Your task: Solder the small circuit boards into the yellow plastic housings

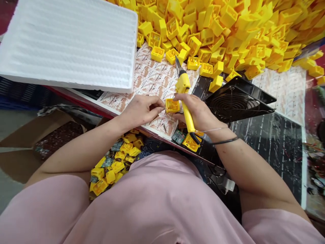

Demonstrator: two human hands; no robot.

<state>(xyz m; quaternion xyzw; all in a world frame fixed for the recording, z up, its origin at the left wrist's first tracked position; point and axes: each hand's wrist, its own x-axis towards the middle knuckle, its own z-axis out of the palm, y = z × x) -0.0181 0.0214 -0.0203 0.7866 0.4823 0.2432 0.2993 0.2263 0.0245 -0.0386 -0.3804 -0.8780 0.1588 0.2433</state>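
Note:
My right hand (199, 112) is closed around a soldering iron (188, 118) with a yellow handle; its dark tip points away from me. The same hand's fingers also steady a small open yellow plastic box (172, 105) over the patterned sheet. Just left of that box is my left hand (144, 108), thumb and forefinger pinched together at its edge. Whatever lies between those fingertips is too small to make out. Below my right hand, another yellow box (192, 142) lies at the table edge beside a small dark circuit part (178, 137).
A large heap of yellow boxes (203, 30) covers the back of the table. A white foam block (68, 44) stands left, a black fan (233, 101) right. More yellow boxes with circuit parts (118, 166) are at my lap. An open cardboard box (58, 125) sits lower left.

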